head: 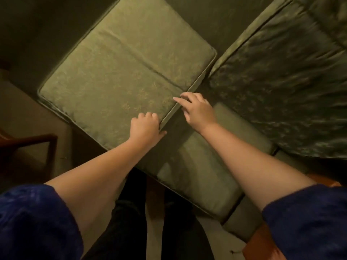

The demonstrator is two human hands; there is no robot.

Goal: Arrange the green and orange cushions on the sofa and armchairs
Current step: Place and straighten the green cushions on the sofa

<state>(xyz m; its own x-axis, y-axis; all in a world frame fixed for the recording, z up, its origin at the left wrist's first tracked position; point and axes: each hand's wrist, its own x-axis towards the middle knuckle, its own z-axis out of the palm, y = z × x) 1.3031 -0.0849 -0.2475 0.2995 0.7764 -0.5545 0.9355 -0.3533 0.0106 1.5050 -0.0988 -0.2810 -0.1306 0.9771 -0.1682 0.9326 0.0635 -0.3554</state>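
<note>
Both hands (145,126) at cushion (124,72) corner

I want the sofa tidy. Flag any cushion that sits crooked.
The lighter green cushion lies loose on the seat, overhanging the plain cushion below. The left hand grips its corner; the right hand touches its edge.

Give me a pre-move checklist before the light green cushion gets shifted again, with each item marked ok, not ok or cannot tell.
1. Left hand gripping the light green cushion at its near corner: ok.
2. Right hand gripping too: not ok, fingers open at the edge.
3. Cushion square with the seat: not ok, it sits skewed.
4. Clear of the darker green cushion: cannot tell, corners meet closely.
5. Orange cushion located: cannot tell.
</note>
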